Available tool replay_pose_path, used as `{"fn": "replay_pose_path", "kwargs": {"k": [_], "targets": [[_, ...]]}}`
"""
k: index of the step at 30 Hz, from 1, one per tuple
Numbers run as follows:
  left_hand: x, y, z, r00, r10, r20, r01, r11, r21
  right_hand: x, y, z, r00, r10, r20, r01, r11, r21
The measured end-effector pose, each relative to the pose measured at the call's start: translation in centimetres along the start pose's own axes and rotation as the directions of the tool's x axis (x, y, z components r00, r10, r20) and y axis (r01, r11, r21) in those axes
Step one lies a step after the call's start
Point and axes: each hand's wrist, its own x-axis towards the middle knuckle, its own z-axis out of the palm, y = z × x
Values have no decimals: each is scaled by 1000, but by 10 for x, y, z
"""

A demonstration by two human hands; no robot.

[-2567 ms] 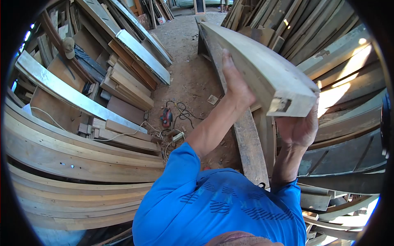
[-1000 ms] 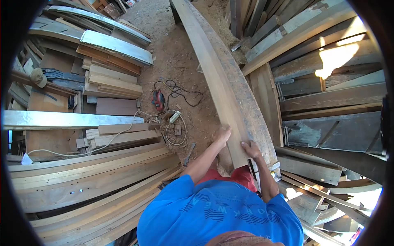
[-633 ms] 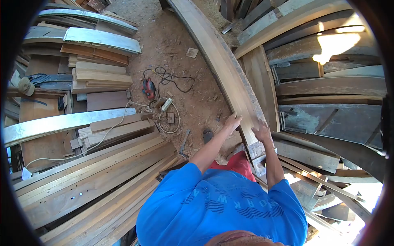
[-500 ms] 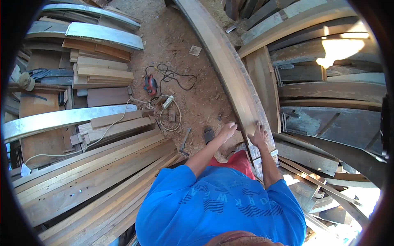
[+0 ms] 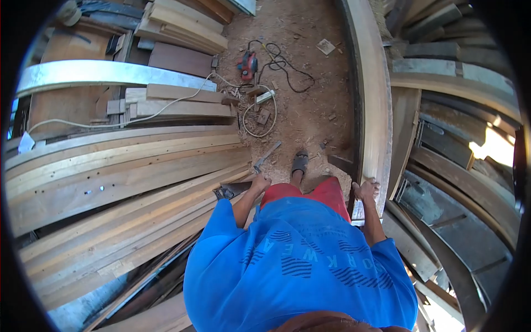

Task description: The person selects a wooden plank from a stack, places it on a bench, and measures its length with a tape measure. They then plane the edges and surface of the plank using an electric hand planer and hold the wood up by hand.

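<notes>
My left hand (image 5: 260, 182) hangs by my left thigh, its fingers curled with nothing visible in them. Just beyond it, a metal hand tool (image 5: 267, 156) lies on the ground. A dark tool (image 5: 225, 192) rests on the stacked planks beside my left wrist. My right hand (image 5: 366, 190) is on the near end of a long pale board (image 5: 371, 99), thumb and fingers apart. That board lies lengthwise on a long bench on my right.
A red power tool (image 5: 248, 65) with a black cord sits on the dirt floor, near a white power strip (image 5: 265, 97) and its looped cable. Long planks (image 5: 127, 166) are stacked at left. More timber (image 5: 453, 105) leans at right. My sandalled foot (image 5: 300, 161) shows ahead.
The pale board, earlier held up in both hands, now lies on the bench. My left hand has come away from it and moved left and back. The view has turned right.
</notes>
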Motion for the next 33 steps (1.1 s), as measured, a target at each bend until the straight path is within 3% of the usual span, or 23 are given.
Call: {"fn": "replay_pose_path", "kwargs": {"k": [5, 6, 9, 10, 12, 15, 19, 21, 23, 25, 27, 30, 32, 33], "targets": [[-18, 28, 19, 989, 0, -150, -20, 992, -127, 50, 20, 25, 995, -78, 64, 86, 987, -136], [-14, 35, 29, 987, 61, -146, -72, 994, -77, 53, 19, 21, 989, -85, 118, 102, 984, -146], [-6, 50, 40, 958, 217, -189, -209, 976, 65, 39, 12, 18, 982, -163, -99, 139, 967, -214], [-13, 64, 38, 962, 219, -166, -207, 975, 87, 49, 14, 17, 977, -212, 2, 210, 964, -163], [-18, 94, 30, 966, 223, -132, -206, 970, 129, 42, 9, 6, 963, -267, 48, 271, 951, -148], [35, 90, 36, 867, 400, -295, -341, 911, 234, 12, -7, -30, 966, -236, 102, 245, 966, -85], [44, 124, 17, 890, 297, -346, -330, 943, -39, 16, -19, -52, 978, -167, 126, 155, 983, 103], [24, 160, 1, 874, 283, -395, -348, 932, -101, 27, -35, -78, 958, -257, 127, 243, 963, 113], [74, 152, 1, 875, 287, -389, -366, 919, -144, 52, -64, -106, 946, -298, 127, 285, 952, 113], [122, 153, -7, 896, 266, -357, -370, 890, -267, 90, -106, -141, 894, -446, 42, 442, 893, 86], [160, 161, -22, 932, 217, -291, -336, 819, -466, 116, -157, -184, 841, -513, -170, 533, 840, 102], [186, 194, -77, 852, 332, -406, -374, 927, -26, 163, -250, -247, 704, -518, -486, 646, 751, 136], [217, 214, -118, 792, 368, -487, -346, 928, 138, 203, -310, -292, 600, -580, -551, 695, 719, 0], [226, 226, -141, 830, 289, -476, -264, 957, 122, 228, -339, -309, 592, -588, -551, 683, 729, -43]]}}
